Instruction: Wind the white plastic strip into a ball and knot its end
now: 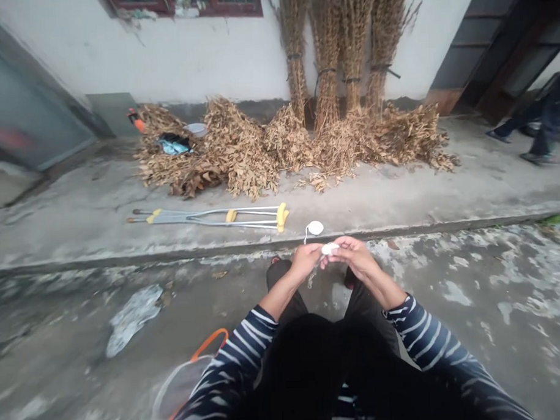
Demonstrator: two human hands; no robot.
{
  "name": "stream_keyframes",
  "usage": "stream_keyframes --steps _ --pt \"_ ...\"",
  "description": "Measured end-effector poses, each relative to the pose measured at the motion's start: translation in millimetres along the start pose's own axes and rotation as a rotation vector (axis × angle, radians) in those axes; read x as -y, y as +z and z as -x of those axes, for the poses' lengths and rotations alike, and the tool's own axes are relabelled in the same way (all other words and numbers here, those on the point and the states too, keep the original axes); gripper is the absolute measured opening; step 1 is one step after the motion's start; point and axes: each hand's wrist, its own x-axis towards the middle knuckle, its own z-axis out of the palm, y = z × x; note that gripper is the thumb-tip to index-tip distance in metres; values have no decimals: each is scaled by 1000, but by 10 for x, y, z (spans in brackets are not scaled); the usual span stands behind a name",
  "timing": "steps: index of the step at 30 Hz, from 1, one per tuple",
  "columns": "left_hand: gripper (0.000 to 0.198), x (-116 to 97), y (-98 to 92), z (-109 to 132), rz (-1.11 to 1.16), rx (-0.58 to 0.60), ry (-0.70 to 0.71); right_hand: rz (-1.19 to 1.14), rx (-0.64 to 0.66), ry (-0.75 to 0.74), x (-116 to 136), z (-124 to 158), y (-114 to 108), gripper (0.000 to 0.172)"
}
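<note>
In front of my knees, both hands meet around a small white oval piece (330, 248), whose kind I cannot make out. My left hand (306, 259) pinches its left end between thumb and fingers. From the other side my right hand (355, 256) grips it, thumb on top and fingers curled behind. Just beyond my hands, a round white object (315, 228) lies on the edge of the concrete step, with a white strand hanging from it toward my left hand. Whether that strand joins the piece I hold is hidden.
A pair of crutches (211, 217) lies on the step (376, 197). Dried leafy stalks (245, 150) are heaped along the wall, with tied bundles (326, 67) upright behind. Crumpled plastic (134, 319) and an orange-handled bag (185, 385) lie left. A person's legs (541, 124) show at right.
</note>
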Motion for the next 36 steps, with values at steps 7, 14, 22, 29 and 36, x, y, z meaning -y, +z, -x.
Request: stream_keyframes --steps 7,14,22,29,36 --pt "36 -130 29 134 -50 133 -50 278 -175 -272 -90 -294 -59 45" --pt "33 -368 -161 48 -146 162 25 755 -40 -500 -53 -384 -184 22" --pt "30 -468 -285 -167 -51 67 79 290 227 -116 138 -355 -177 42" --pt "28 -322 -76 -109 57 20 -52 120 170 -91 11 -361 -167 40" --pt "32 -271 -85 -86 -83 51 -156 209 182 -117 -17 -318 -113 50"
